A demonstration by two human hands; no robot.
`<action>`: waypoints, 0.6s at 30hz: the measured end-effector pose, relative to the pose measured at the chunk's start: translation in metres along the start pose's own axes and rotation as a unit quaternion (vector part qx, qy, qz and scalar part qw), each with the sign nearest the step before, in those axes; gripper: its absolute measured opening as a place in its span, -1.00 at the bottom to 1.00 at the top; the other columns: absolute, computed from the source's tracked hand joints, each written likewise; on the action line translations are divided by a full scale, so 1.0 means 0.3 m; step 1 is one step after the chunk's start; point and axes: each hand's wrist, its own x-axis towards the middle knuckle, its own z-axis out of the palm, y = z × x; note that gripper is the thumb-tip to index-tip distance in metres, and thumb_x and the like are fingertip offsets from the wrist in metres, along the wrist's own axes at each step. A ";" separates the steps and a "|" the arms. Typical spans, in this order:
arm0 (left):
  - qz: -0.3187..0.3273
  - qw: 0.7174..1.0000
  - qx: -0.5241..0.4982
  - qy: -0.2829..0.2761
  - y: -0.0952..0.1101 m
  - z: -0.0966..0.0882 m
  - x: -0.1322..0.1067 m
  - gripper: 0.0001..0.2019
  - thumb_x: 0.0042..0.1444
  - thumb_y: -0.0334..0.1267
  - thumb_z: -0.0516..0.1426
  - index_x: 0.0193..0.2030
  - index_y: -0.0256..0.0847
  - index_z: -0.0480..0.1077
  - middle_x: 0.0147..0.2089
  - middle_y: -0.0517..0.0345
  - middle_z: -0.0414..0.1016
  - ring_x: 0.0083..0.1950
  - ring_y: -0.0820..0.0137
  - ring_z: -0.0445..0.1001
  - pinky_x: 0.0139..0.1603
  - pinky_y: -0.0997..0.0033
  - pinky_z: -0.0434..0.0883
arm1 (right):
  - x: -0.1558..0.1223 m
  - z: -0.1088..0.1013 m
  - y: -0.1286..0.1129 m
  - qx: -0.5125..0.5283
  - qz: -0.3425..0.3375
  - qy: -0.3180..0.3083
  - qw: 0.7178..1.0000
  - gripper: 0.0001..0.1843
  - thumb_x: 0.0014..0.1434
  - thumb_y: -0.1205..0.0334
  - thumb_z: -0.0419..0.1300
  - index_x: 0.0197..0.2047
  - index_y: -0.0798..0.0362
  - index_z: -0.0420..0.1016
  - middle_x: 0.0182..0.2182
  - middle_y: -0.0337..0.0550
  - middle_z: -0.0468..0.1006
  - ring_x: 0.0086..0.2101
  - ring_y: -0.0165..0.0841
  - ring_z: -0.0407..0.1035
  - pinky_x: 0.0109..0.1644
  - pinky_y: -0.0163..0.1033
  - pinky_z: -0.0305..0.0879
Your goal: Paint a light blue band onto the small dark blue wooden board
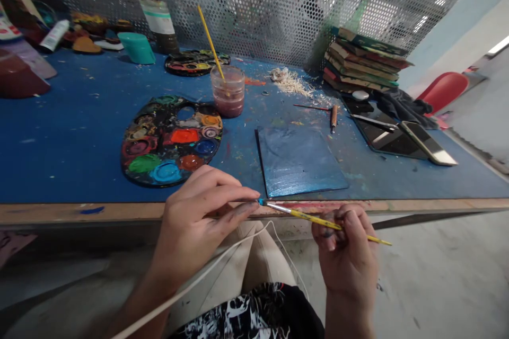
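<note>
Nearest, just in front of the worktop's front edge and above the person's lap, both hands meet on a yellow paintbrush. The right hand has its grip closed around the handle, fingers curled over it, and the rear end pokes out past the hand to the right. The left hand has its grip pinched tight on the bristle end, where a bit of blue paint shows at the fingertips. The brush lies nearly level, tilted slightly down to the right. A white cord runs across the lap below the hands.

On the worktop, close to the front edge and just beyond the brush, a blue-painted panel lies flat. To its left is a paint palette crusted with many colours. Behind it, towards the middle, a clear cup of murky pinkish water holds a second brush, which leans left. A wooden-handled tool lies right of the cup, with wood shavings beyond it. A tablet and phone lie at the right edge.

At the back sit another palette, a teal block and, in the back right corner, a stack of painted boards against a perforated screen.
</note>
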 end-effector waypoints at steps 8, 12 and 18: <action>0.005 1.000 0.016 0.003 0.000 0.007 -0.002 -0.89 0.13 -0.37 0.25 -0.27 -0.04 0.49 -0.31 0.30 0.46 -0.23 0.49 0.40 -0.30 0.43 0.36 | 0.001 0.001 0.000 -0.007 0.005 0.021 1.000 -0.79 0.19 0.22 0.24 -0.46 0.08 0.38 -0.65 -0.39 0.37 -0.70 -0.59 0.24 -0.60 -0.45 0.20; -0.003 0.999 0.049 0.021 -0.004 0.008 -0.008 -0.88 0.16 -0.38 0.22 -0.25 -0.03 0.46 -0.29 0.31 0.46 -0.22 0.50 0.41 -0.24 0.43 0.36 | 0.012 -0.024 -0.012 -0.020 -0.011 0.058 0.998 -0.79 0.16 0.22 0.26 -0.46 0.09 0.41 -0.63 -0.39 0.36 -0.69 -0.60 0.24 -0.59 -0.44 0.22; -0.009 0.977 0.212 0.007 -0.006 0.041 0.015 -0.93 0.29 -0.31 0.06 -0.23 -0.14 0.35 -0.33 0.23 0.45 -0.31 0.45 0.38 -0.25 0.39 0.31 | 0.047 -0.074 -0.045 -0.042 -0.122 0.142 0.981 -0.84 0.14 0.26 0.24 -0.45 0.10 0.50 -0.53 -0.26 0.51 -0.58 -0.50 0.38 -0.56 -0.37 0.25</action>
